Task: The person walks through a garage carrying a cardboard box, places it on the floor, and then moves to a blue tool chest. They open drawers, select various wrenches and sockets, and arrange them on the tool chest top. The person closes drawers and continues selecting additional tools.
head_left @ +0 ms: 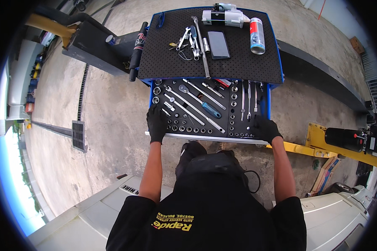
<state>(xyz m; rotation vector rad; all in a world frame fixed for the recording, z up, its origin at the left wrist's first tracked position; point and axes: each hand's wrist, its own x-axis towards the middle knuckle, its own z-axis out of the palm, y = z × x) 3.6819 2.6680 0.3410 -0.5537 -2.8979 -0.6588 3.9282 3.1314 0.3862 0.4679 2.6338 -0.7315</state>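
A tool drawer [188, 137] stands pulled out in front of me, its dark foam lined with sockets, ratchets and extension bars. My left hand [157, 124], in a black glove, lies over the drawer's front left corner with its fingers stretched forward, beside the small sockets. At the front right corner rests my right hand [267, 129], also gloved in black, close to a row of small sockets [241, 135]. Its fingers reach over the foam and partly blend into it; no tool shows in either hand. A blue-handled ratchet [211, 110] lies between the hands.
On the blue cabinet's perforated black top [167, 62] lie wrenches [192, 42], a long-handled bar [202, 48], a phone [218, 45], a spray can [257, 37] and a starter motor [224, 17]. Yellow-and-black lift arms [343, 144] flank me; a white vehicle [96, 215] is close.
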